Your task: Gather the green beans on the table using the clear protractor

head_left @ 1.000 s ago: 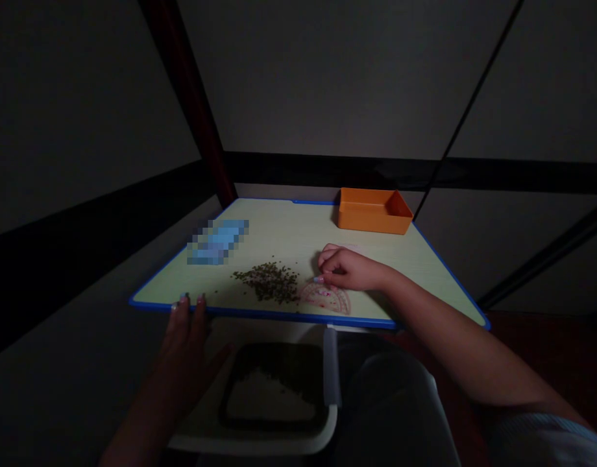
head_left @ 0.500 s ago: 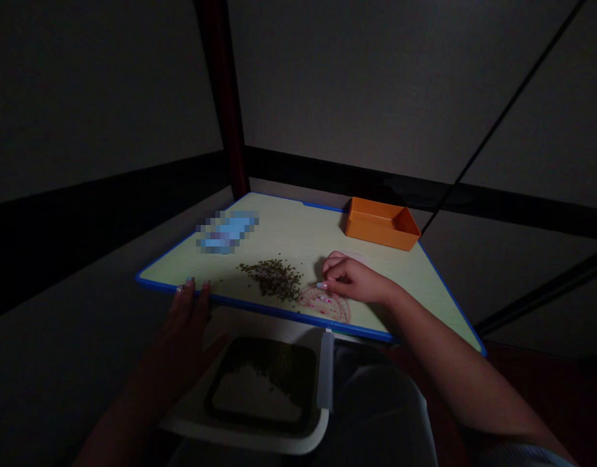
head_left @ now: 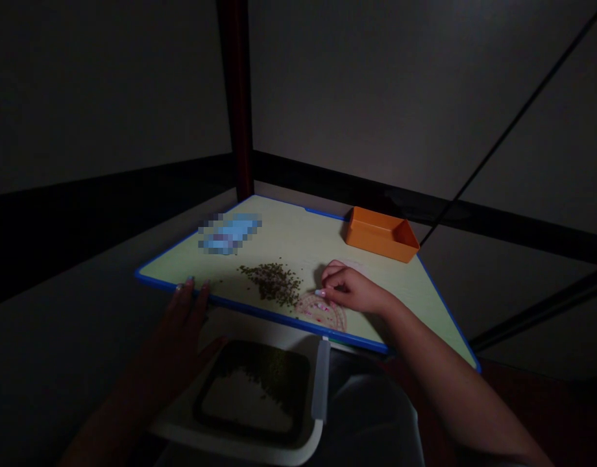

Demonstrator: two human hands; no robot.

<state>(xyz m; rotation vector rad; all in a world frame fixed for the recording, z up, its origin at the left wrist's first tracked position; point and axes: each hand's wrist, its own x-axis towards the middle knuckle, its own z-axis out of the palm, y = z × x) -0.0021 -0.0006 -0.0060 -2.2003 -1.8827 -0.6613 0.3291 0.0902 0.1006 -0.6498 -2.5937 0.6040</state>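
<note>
A loose pile of small dark green grains (head_left: 274, 282), like dried beans or seeds, lies on the pale board (head_left: 298, 237) with blue edges. Just right of the pile, my right hand (head_left: 352, 289) rests on the board, its fingers curled and its thumb pointing at the grains; whatever its fingertips hold is hidden. My left hand (head_left: 179, 327) lies with fingers stretched out, the tips on the board's near edge and the thumb by the rim of a white tub (head_left: 305, 447). More dark green grains (head_left: 279, 376) lie inside that tub, heaped toward its far right side.
An orange open box (head_left: 381, 240) stands at the board's far right. At the back left lies a blurred light-blue item (head_left: 230, 233). A pink printed arc (head_left: 322, 311) marks the board near my right hand. Dark walls (head_left: 376, 84) close in behind.
The view has shifted slightly, so the board's right side and the orange box sit a little lower. Both hands keep nearly the same places and poses.
</note>
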